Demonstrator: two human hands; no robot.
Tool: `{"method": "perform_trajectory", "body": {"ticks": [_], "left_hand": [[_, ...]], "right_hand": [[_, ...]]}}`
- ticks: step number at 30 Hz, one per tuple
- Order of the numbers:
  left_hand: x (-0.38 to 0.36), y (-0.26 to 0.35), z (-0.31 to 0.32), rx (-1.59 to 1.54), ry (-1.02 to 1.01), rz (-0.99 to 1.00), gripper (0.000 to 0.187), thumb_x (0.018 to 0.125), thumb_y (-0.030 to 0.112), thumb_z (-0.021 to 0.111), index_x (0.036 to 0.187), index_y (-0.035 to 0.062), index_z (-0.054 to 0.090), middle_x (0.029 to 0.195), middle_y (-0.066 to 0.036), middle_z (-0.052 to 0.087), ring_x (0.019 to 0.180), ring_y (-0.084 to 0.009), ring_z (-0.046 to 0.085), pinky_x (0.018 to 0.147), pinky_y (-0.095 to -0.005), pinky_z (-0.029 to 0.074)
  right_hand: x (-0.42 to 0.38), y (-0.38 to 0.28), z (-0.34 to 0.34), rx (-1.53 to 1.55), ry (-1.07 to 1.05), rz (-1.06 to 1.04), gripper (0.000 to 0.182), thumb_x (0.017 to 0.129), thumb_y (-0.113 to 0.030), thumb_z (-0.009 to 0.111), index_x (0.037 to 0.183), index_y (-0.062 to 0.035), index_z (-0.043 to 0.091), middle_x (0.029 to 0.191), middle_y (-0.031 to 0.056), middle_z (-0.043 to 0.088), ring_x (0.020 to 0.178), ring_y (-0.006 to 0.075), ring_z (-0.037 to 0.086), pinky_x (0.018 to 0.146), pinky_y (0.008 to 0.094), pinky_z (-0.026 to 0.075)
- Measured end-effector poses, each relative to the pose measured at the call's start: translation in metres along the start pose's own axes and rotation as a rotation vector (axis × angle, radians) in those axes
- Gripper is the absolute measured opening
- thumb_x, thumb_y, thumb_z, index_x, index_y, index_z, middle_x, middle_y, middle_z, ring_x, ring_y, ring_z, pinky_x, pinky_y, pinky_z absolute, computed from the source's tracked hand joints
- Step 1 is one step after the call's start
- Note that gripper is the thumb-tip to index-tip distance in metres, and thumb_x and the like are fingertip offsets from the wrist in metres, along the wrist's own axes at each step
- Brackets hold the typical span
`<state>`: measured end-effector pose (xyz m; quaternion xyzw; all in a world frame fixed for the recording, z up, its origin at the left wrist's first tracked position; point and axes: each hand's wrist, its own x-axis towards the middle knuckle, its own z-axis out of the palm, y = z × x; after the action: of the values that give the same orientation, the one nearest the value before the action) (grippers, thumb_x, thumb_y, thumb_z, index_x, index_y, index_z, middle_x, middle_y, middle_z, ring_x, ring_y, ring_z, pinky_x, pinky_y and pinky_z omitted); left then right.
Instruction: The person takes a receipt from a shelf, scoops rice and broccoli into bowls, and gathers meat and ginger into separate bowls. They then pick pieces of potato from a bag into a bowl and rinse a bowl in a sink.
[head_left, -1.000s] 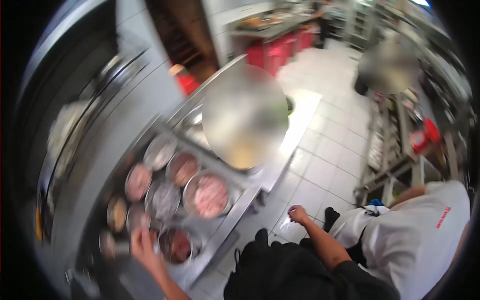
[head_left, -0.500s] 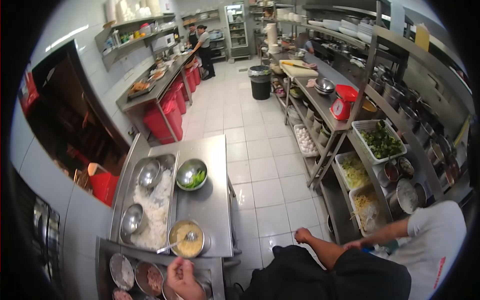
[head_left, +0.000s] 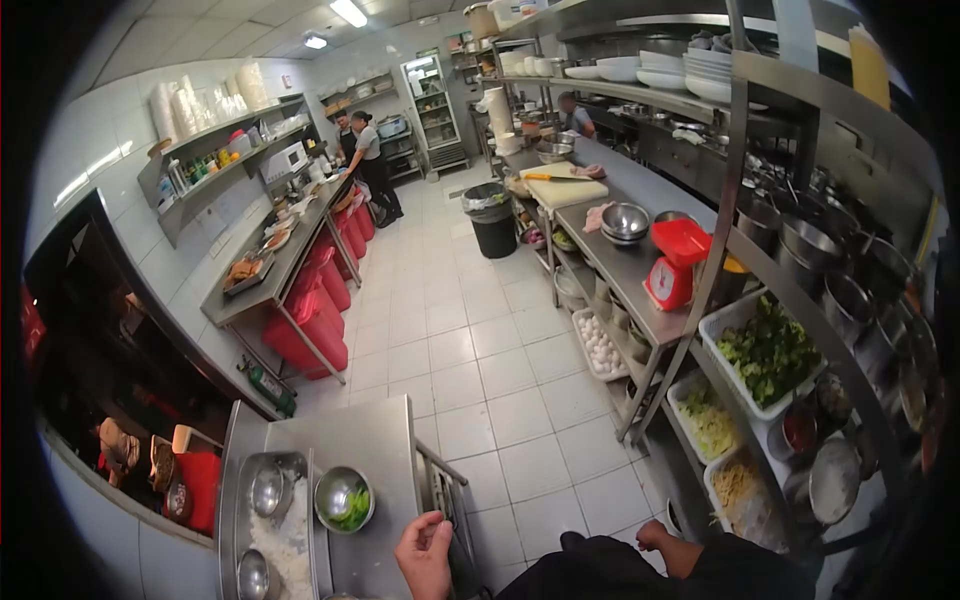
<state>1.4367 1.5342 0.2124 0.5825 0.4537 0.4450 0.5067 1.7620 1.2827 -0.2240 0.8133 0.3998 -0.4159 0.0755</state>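
Observation:
My left hand is raised beside the right edge of the steel table, fingers curled in towards the thumb, with nothing visible in it. Close by on that table stands a steel bowl with green vegetables. Left of it, a sunken tray of white rice holds two more metal bowls. My right hand hangs low over the floor, loosely closed, and touches nothing.
On the right, shelving holds baskets of greens, shredded vegetables and noodles. A red scale stands on the long counter. Further off are a black bin, red bins and two people.
The view has tilted up and shifted. The bowl of yellow mixture has mostly left the view at the bottom, and the grey-sleeved person on the right is out of sight. My left hand appears further right.

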Motion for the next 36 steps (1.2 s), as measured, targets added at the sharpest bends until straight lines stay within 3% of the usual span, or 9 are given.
{"method": "perform_trajectory", "body": {"ticks": [3,7,9,19,25,28,30,33,36], "left_hand": [[0.031,0.01,0.039,0.049,0.007,-0.031,0.02,0.08,0.003,0.066,0.099,-0.0031,0.063,0.084,-0.006,0.064,0.073,-0.0113,0.06,0.068,-0.024,0.048],[0.081,-0.015,0.07,0.092,-0.081,-0.045,0.019,0.08,0.003,0.066,0.098,-0.0028,0.064,0.082,-0.005,0.065,0.073,-0.0108,0.06,0.068,-0.0237,0.048],[0.109,-0.031,0.08,0.079,-0.126,-0.07,0.019,0.08,0.003,0.066,0.098,-0.0026,0.064,0.081,-0.005,0.065,0.072,-0.0108,0.06,0.067,-0.0238,0.048],[0.287,-0.052,0.118,0.032,-0.081,-0.145,0.02,0.079,0.007,0.07,0.097,-0.001,0.066,0.08,-0.004,0.063,0.071,-0.0092,0.058,0.065,-0.0225,0.047],[0.423,-0.024,0.161,0.066,-0.213,0.011,0.017,0.081,0.007,0.068,0.096,-0.0004,0.066,0.085,-0.005,0.063,0.077,-0.0102,0.06,0.067,-0.0229,0.049],[0.476,-0.003,0.195,0.081,-0.326,0.152,0.015,0.081,0.008,0.067,0.095,0.0009,0.067,0.087,-0.006,0.062,0.075,-0.0112,0.06,0.067,-0.0242,0.049],[0.521,-0.005,0.222,0.135,-0.355,0.264,0.012,0.081,0.007,0.066,0.092,0.0013,0.066,0.089,-0.006,0.063,0.075,-0.0123,0.06,0.067,-0.0246,0.049],[0.604,-0.05,0.263,0.295,-0.329,0.304,0.01,0.08,0.009,0.066,0.086,0.0009,0.066,0.087,-0.01,0.064,0.074,-0.019,0.062,0.066,-0.0286,0.05],[0.685,-0.163,0.272,0.696,-0.272,0.166,0.016,0.079,0.017,0.065,0.083,0.0016,0.067,0.083,-0.016,0.066,0.074,-0.0285,0.064,0.068,-0.0372,0.051]], "right_hand": [[0.044,-0.006,-0.055,-0.015,0.132,-0.015,0.015,0.065,-0.018,0.064,0.07,-0.0053,0.069,0.065,0.0131,0.066,0.064,0.0279,0.066,0.069,0.0401,0.053],[0.092,-0.055,-0.142,0.359,0.263,0.022,0.02,0.07,-0.021,0.06,0.079,-0.0066,0.071,0.082,0.0154,0.068,0.081,0.0313,0.066,0.076,0.0404,0.052],[0.112,-0.078,-0.176,0.517,0.42,-0.101,0.017,0.075,-0.015,0.057,0.082,-0.0035,0.068,0.07,0.01,0.068,0.056,0.0167,0.066,0.059,0.0317,0.053],[0.194,-0.089,-0.266,0.569,0.337,-0.035,0.017,0.076,-0.009,0.059,0.088,0.0004,0.066,0.069,0.0115,0.067,0.059,0.0195,0.066,0.058,0.0312,0.053],[0.15,-0.115,-0.328,1.024,0.44,0.263,0.016,0.068,-0.005,0.064,0.083,-0.0008,0.069,0.068,0.0122,0.066,0.064,0.023,0.066,0.06,0.0336,0.053],[0.165,-0.114,-0.332,0.833,0.54,0.262,0.017,0.068,0.0,0.058,0.083,0.0034,0.067,0.064,0.0157,0.065,0.045,0.0217,0.062,0.048,0.0337,0.051],[0.171,-0.121,-0.347,0.979,0.499,0.337,0.016,0.065,-0.01,0.065,0.078,-0.0028,0.07,0.069,0.0141,0.067,0.062,0.0247,0.065,0.062,0.0352,0.052],[0.211,-0.12,-0.358,1.013,0.471,0.37,0.013,0.067,-0.015,0.065,0.074,-0.0052,0.069,0.071,0.0139,0.066,0.069,0.0276,0.065,0.066,0.0378,0.051],[0.282,-0.106,-0.367,0.817,0.451,0.284,0.012,0.072,-0.014,0.059,0.072,-0.004,0.065,0.069,0.0147,0.064,0.066,0.0298,0.062,0.061,0.0404,0.048]]}}
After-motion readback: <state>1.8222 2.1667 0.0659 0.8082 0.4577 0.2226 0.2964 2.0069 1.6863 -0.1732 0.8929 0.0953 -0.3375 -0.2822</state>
